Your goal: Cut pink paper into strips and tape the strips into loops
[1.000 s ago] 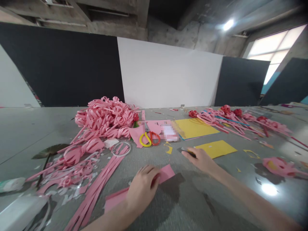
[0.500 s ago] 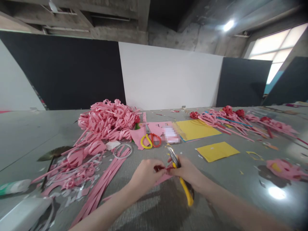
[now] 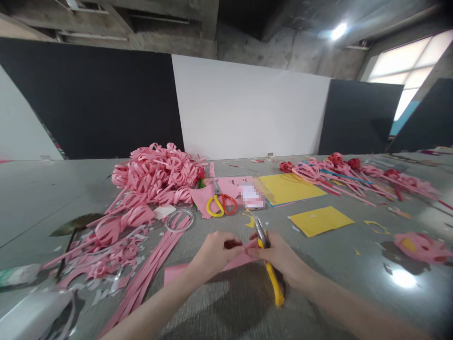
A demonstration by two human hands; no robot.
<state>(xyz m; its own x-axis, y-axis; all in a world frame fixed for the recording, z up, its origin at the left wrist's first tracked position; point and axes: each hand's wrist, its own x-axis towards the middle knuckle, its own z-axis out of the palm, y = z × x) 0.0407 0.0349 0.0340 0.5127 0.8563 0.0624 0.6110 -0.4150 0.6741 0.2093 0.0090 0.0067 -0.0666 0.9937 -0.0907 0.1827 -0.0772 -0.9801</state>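
A person's left hand (image 3: 216,257) and right hand (image 3: 279,259) are meeting over a piece of pink paper (image 3: 238,263), the fingers of both pinching it near its far end, while the right is also clasping a yellow-handled cutter (image 3: 275,285) with its tip pointing away. The paper is stretching low and centre, passing under the left wrist. Work appears to be well under way: flat pink strips (image 3: 150,267) are lying to the left, a heap of curled pink paper (image 3: 155,174) is rising behind them, and long-stemmed paper pieces (image 3: 339,177) are resting far right. The held piece is seemingly awaiting completion, though its exact stage is staying unclear. Scissors (image 3: 217,189) with yellow and red handles are lying beyond the hands, near a smaller yellow sheet (image 3: 322,221). Scraps (image 3: 106,259) are littering the grey surface (image 3: 71,189); black and white panels (image 3: 251,104) are standing behind, a bright window (image 3: 406,59) is glowing at right, and bare concrete is showing overhead
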